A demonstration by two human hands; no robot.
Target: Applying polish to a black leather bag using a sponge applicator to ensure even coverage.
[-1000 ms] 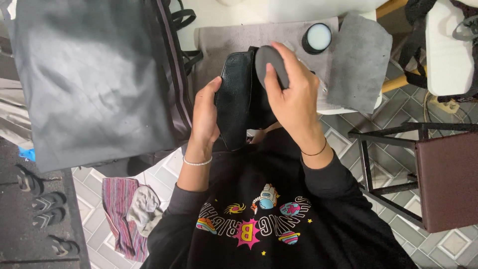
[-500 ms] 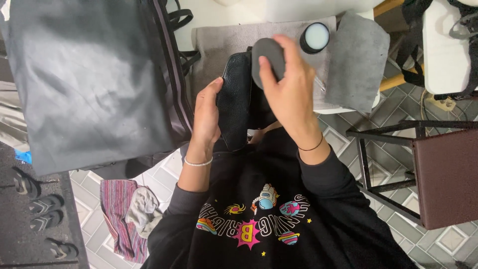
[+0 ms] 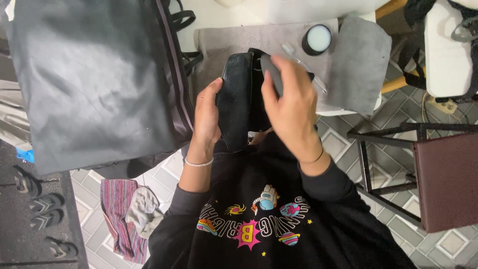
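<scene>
My left hand (image 3: 206,117) grips the left side of a small black leather bag (image 3: 234,99), holding it upright over the edge of a table covered with a grey cloth (image 3: 279,40). My right hand (image 3: 294,107) is closed on a round dark grey sponge pad (image 3: 271,74) and presses it against the bag's right side. An open round tin of whitish cream (image 3: 317,39) sits on the cloth beyond my right hand, with a slim brush-like stick (image 3: 301,64) lying beside it.
A large black bag (image 3: 94,79) hangs at the left, its straps near my left hand. A grey rag (image 3: 358,62) drapes over the table's right edge. A brown stool with a black metal frame (image 3: 438,174) stands right. Slippers (image 3: 40,204) and a striped cloth (image 3: 117,214) lie on the floor.
My right hand has moved the sponge pad down from near the cream tin onto the small bag. The left hand keeps the bag in place.
</scene>
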